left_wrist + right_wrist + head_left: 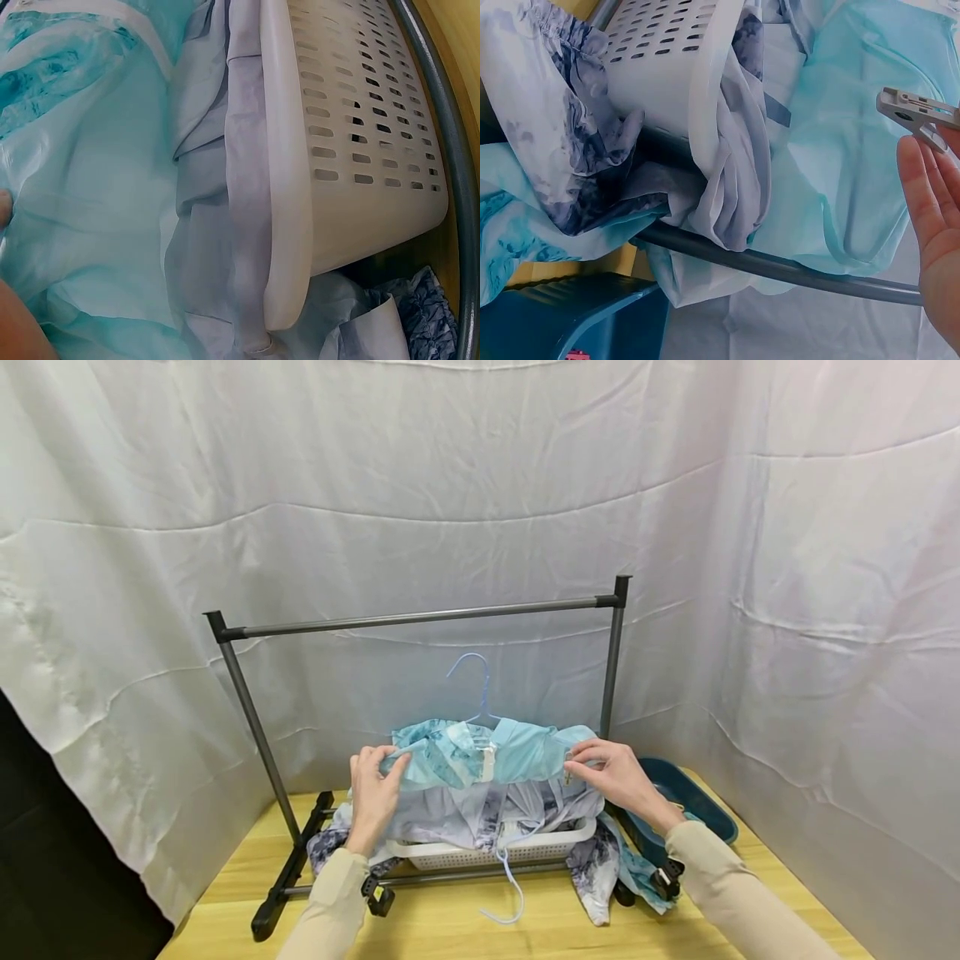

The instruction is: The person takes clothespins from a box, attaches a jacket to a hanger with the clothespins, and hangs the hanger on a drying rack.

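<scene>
A turquoise garment [525,752] with a white label lies over the white perforated basket [495,857], with a light blue hanger [486,689] standing up from its neck. At the garment's left end, my left hand [373,793] pinches the fabric between thumb and fingers. My right hand [618,774] is at the other end, holding a grey clothespin [911,112] by its handle end, next to the cloth. Beneath the turquoise garment, a pale grey-purple garment [442,814] covers the basket. A second hanger's hook [517,893] hangs over the basket's front.
Behind my hands stands a metal clothes rack with a horizontal bar [420,617] and black feet [270,914]. A dark blue bin [720,818] sits at the right, with small items inside. Patterned cloth [596,872] spills over the basket's right side onto the wooden table [420,918].
</scene>
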`<state>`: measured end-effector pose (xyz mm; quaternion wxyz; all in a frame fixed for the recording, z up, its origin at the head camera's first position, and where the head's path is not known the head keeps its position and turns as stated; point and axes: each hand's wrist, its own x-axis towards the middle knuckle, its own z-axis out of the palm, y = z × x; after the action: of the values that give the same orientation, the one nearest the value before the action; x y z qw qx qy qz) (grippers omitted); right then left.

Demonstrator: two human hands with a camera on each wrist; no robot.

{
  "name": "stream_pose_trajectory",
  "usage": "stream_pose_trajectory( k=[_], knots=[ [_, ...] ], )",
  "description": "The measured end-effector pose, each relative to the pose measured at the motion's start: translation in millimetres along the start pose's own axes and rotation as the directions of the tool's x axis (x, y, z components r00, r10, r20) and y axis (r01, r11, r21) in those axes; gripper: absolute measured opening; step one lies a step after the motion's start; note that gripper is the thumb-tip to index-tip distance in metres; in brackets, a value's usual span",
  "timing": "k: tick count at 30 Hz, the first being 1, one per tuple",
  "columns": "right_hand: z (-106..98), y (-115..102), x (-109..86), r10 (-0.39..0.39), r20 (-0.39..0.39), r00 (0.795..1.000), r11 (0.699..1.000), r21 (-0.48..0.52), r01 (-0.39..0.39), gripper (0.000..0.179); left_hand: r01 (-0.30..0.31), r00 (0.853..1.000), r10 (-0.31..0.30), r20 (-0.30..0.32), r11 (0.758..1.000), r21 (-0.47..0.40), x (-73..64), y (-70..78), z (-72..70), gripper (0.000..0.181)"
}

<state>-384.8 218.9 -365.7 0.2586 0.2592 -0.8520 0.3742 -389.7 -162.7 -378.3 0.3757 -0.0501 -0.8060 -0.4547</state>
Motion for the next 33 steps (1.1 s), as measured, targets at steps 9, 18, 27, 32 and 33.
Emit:
stream_pose_trajectory(
  k=[9, 18, 27, 32, 33],
  knots=[
    [1, -8, 3.6, -0.022, -0.009, 1.000, 0.998, 0.050, 0.023, 0.009, 0.005, 1.000, -0.005, -0.002, 1.000, -0.001, -1.2, 1.7, 0.1, 0.019],
    [7, -21, 12.9, -0.046, 0.013, 0.999, 0.995, 0.092, 0.045, 0.009, -0.020, 1.000, 0.020, -0.007, 1.000, -0.016, -2.2, 3.0, 0.5, 0.018],
    [13, -41, 25.4, -0.086, 0.026, 0.996, 0.986, 0.147, 0.081, 0.010, -0.025, 1.000, 0.025, -0.011, 1.000, -0.006, -1.9, 2.3, 0.6, 0.018],
    [18, -51, 33.0, -0.112, 0.025, 0.993, 0.979, 0.176, 0.106, 0.012, -0.023, 1.000, 0.023, -0.013, 1.000, -0.004, -2.1, 2.8, 0.9, 0.018],
    [19, -54, 34.2, -0.119, 0.025, 0.993, 0.978, 0.173, 0.113, 0.012, -0.023, 1.000, 0.023, -0.014, 1.000, -0.003, -2.1, 2.8, 1.0, 0.019]
  ],
)
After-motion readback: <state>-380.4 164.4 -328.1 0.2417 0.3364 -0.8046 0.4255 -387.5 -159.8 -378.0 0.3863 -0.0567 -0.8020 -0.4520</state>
